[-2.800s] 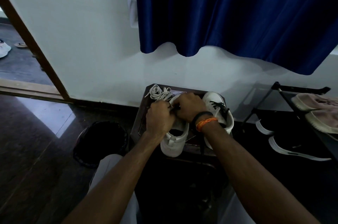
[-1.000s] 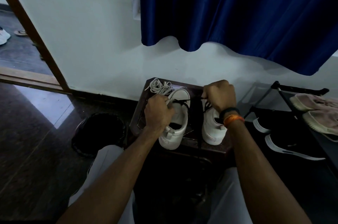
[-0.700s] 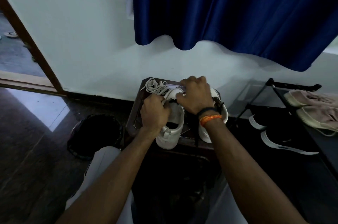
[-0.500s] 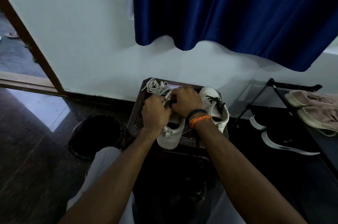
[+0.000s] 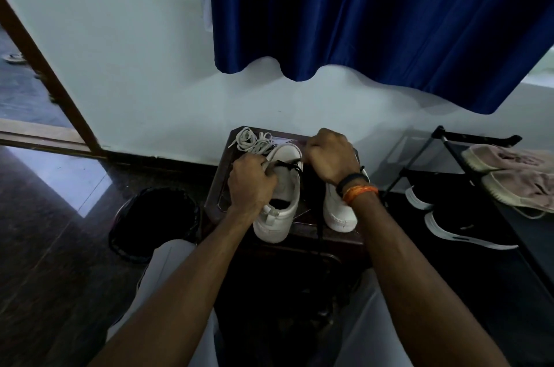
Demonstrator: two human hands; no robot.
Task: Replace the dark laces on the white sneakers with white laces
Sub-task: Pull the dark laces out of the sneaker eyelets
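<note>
Two white sneakers stand on a small dark wooden table point(image 5: 223, 184). My left hand point(image 5: 250, 185) grips the left sneaker point(image 5: 283, 196) at its lacing. My right hand point(image 5: 329, 157) is closed on the dark lace point(image 5: 289, 165), which stretches taut from that shoe's eyelets to my fist. This hand covers most of the right sneaker point(image 5: 337, 211), so only its heel shows. A loose bundle of white laces point(image 5: 251, 140) lies at the table's back left corner.
A black round bin point(image 5: 153, 217) sits on the floor left of the table. A black shoe rack point(image 5: 467, 163) at the right carries pink shoes point(image 5: 521, 178) and black shoes point(image 5: 461, 226). A blue curtain point(image 5: 374, 13) hangs above the wall behind.
My right hand has moved right and back from beside my left hand, drawing the dark lace out of the left sneaker. The left hand has stayed on the shoe.
</note>
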